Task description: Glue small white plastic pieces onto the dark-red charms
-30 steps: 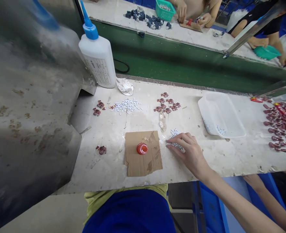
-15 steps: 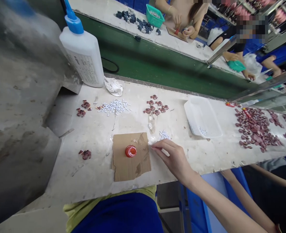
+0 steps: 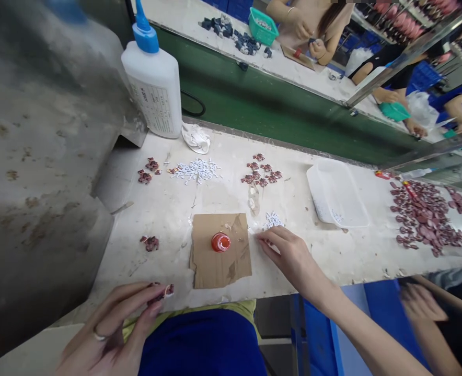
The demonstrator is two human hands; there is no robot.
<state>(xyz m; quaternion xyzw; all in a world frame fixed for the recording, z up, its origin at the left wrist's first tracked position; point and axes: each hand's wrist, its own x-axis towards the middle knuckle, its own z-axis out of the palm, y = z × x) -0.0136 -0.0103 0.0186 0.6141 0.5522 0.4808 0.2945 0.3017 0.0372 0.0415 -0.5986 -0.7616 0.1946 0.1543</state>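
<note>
My left hand, a ring on one finger, pinches a small dark reddish-brown piece at the table's front edge. The fingertips of my right hand are pressed together just right of the cardboard, close to a small pile of white bits; anything between them is too small to make out. On the cardboard square stands a small red jar. Left of it lies a little cluster of reddish-brown pieces.
A white bottle with a blue nozzle and a crumpled white cloth stand behind a larger white pile. Brown pieces, a clear plastic tray and a big brown heap spread rightward. A metal housing bounds the left. Other people's hands are nearby.
My left hand has come into view at lower left, holding a reddish-brown piece. My right hand stays beside the cardboard, and the whole view has shifted slightly.
</note>
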